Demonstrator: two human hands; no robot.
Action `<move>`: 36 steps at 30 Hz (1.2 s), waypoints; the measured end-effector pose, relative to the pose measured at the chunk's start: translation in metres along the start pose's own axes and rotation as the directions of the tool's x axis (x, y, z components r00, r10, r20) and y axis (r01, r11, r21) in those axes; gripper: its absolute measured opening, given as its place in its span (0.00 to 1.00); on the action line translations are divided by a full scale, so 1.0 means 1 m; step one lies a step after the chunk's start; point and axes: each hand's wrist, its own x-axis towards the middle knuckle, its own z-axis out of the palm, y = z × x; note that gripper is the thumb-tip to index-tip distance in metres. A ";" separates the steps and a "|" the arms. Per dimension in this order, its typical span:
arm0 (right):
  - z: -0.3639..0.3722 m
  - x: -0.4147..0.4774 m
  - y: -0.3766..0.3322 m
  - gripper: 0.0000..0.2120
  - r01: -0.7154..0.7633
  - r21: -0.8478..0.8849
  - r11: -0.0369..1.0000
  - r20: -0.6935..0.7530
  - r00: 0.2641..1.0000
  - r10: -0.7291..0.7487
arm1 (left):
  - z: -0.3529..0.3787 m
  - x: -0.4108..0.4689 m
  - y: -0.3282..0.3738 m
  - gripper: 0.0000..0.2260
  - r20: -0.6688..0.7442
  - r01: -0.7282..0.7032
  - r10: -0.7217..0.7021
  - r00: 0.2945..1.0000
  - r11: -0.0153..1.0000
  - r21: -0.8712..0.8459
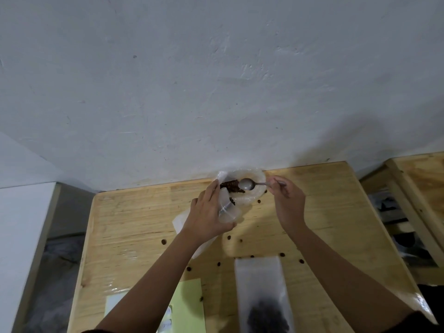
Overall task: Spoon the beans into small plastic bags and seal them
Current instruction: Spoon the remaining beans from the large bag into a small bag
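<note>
Left hand (206, 212) wrapped around a small clear bag (227, 210), holding its mouth up and open. A few brown beans (232, 200) inside that bag. Right hand (287, 200) pinched tight on the handle of a metal spoon (248, 184). Spoon bowl held over the big clear bag (249, 186) at the far edge of the table, just past the small bag. Spoon bowl looks bare and shiny. A dark heap of beans (230, 185) lying in the big bag, right beside the left fingertips. Hands near each other but not touching.

Under it all, a pale wooden table (134, 227) pushed up against a white wall (216, 80). Loose beans (164, 241) dotted here and there on the wood. Nearer the body, a long clear bag (262, 280) lying flat, with a dark clump at its near end, too blurry to tell more. A light green sheet of paper (189, 308) next to the left arm. A thin white sheet (180, 224) partly hidden under the left wrist. Off to the right, a wooden rack (413, 212) with dark things under it.
</note>
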 end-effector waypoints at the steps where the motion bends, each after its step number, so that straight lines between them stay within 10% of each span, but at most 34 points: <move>1: 0.004 -0.001 0.003 0.06 -0.028 0.005 1.000 -0.004 1.000 0.028 | -0.001 0.000 0.001 0.48 0.001 -0.017 0.017 1.000 1.000 0.000; 10: 0.027 -0.001 0.009 0.07 -0.471 0.437 0.766 0.062 0.866 0.497 | 0.002 0.001 0.001 0.47 0.105 -0.098 0.094 0.990 0.995 0.035; 17: 0.012 0.007 0.003 0.05 -0.517 0.538 0.666 0.093 0.821 0.563 | 0.000 0.002 0.001 0.49 0.080 -0.028 0.028 0.996 1.000 0.008; 36: -0.026 0.010 -0.029 0.08 -0.175 0.361 0.916 0.186 0.976 0.113 | 0.003 0.005 0.002 0.52 0.035 0.079 -0.077 0.996 0.996 -0.051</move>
